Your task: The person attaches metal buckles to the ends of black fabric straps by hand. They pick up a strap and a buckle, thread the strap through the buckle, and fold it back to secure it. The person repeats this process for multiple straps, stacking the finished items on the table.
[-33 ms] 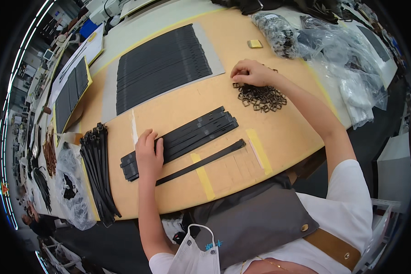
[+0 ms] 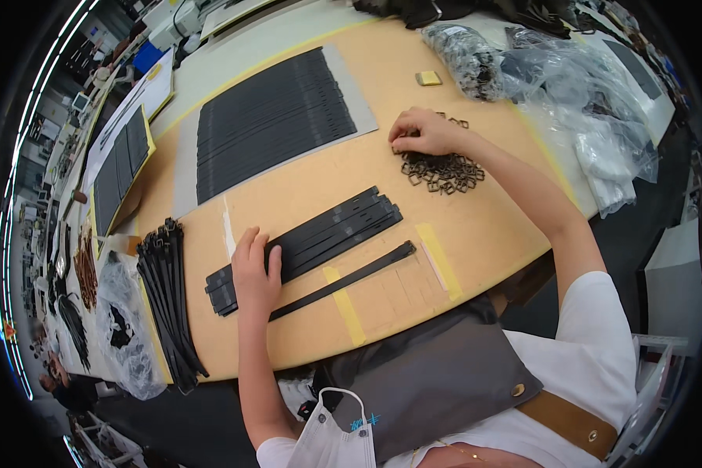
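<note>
Black straps (image 2: 312, 238) lie mid-tabletop (image 2: 476, 234), pinned flat by the open left hand (image 2: 255, 269); right hand (image 2: 421, 131), fingers pinched together, picks at the buckle pile (image 2: 443, 170). Better to take one buckle cleanly.

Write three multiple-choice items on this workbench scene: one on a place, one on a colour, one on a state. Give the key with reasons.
1. Where does the left hand rest?
A. on the stack of black straps
B. on the clear plastic bags
C. on the face mask

2. What colour are the tape strips on the table?
A. red
B. yellow
C. blue

3. How does the right hand stand?
A. flat and open
B. raised clear of the table
C. fingers pinched at the pile of metal buckles

Key: 1 A, the palm lies on the straps' left end. 2 B, the strips show yellow. 3 C, the fingertips bunch together at the pile's edge.
</note>
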Tool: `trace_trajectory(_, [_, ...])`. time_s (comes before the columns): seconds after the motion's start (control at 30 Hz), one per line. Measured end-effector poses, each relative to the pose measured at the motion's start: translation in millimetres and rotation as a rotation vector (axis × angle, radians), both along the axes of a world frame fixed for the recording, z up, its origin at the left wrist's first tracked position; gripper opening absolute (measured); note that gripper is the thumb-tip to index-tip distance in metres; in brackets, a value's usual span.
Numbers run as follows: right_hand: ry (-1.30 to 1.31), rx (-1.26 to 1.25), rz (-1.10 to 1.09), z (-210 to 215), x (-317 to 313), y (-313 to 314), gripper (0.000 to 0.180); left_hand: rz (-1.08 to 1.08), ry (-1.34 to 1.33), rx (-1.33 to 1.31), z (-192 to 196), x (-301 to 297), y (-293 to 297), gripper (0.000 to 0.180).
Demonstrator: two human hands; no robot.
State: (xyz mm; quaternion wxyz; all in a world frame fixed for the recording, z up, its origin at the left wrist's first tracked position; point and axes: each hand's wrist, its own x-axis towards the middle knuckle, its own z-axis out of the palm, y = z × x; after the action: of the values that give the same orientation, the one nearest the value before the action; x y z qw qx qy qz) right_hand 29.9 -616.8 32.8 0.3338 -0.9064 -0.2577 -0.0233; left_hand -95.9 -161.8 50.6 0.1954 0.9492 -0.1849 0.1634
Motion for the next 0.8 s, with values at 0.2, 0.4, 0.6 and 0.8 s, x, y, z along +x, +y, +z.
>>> trace_trajectory(0.2, [-0.062, 0.008, 0.037, -5.0, -28.0, -4.9, 0.022, -0.114, 0.159, 0.18, 6.1, -47.1, -16.1, 0.063])
trace_trajectory(0.4, [-0.146, 0.359, -0.269, 17.9, -93.3, -32.7, 0.014, -0.092, 0.112, 0.114, -14.1, -53.9, -17.9, 0.056])
trace_trajectory(0.6, [-0.418, 0.816, -0.684, 32.2, -148.0, -112.5, 0.016, -0.067, 0.021, 0.032, -23.2, -60.9, -15.5, 0.046])
trace_trajectory(0.8, [-0.271, 0.411, -0.976, 46.0, -97.2, -227.1, 0.031, -0.06, -0.057, -0.019, -22.0, -72.8, -14.9, 0.039])
